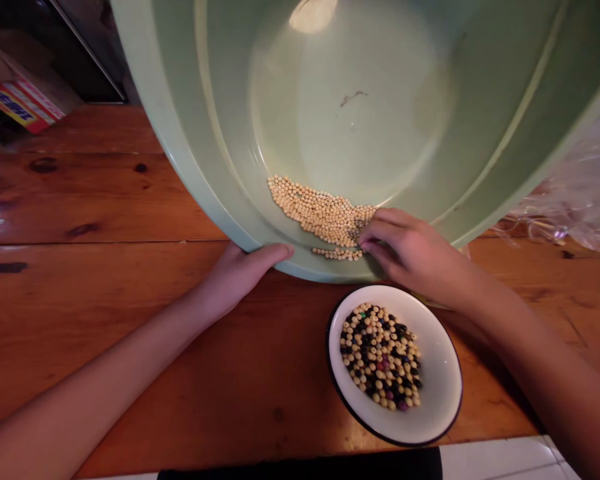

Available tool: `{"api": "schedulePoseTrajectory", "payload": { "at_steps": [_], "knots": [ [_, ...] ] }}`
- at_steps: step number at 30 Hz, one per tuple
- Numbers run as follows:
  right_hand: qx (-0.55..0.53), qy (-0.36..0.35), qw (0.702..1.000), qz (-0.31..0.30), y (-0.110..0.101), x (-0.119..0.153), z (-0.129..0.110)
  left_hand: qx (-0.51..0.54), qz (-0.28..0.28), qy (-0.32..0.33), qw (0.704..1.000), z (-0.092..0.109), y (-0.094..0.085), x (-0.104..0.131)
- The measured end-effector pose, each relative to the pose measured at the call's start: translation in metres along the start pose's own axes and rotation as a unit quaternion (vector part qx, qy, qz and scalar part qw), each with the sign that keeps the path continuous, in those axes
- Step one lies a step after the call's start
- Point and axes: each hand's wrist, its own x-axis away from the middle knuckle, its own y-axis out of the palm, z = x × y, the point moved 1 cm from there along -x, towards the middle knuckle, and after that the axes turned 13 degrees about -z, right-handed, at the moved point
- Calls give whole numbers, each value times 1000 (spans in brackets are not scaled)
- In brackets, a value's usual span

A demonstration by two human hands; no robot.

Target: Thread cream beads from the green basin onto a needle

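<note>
A large green plastic basin [180,133] is tilted toward me, with many small cream-coloured beads [325,210] gathered along its lower side. My left hand [245,273] grips the near rim, its thumb over the edge and its fingers hidden underneath. Inside the basin, my right hand [405,250] has its fingers curled together at the right end of the beads; the fingertips are partly hidden among them. Just below the rim, a white bowl [440,373] with a dark edge holds mixed cream, black and a few coloured beads [380,357].
The basin and bowl are over a wooden plank table [130,320]. At the back left is an open cardboard box [25,100] with red, yellow and blue print. Crumpled clear plastic [575,187] lies at the right. White floor tiles [505,460] show past the near edge.
</note>
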Motion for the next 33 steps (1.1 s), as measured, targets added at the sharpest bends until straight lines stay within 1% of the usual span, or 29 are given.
{"api": "schedulePoseTrajectory", "payload": {
  "at_steps": [8, 18, 24, 33],
  "knots": [
    [31, -25, 999, -22, 2, 0, 0, -2, -8, 0, 1000, -2, -1, 2],
    [18, -30, 999, -17, 2, 0, 0, -5, -3, -1, 1000, 0, -1, 2],
    [13, -17, 1000, -5, 1, 2, -2, -6, -11, 5, 1000, 0, -1, 2],
    [59, -8, 998, -1, -1, 4, -2, -22, -5, 1, 1000, 2, 0, 3]
  ]
}}
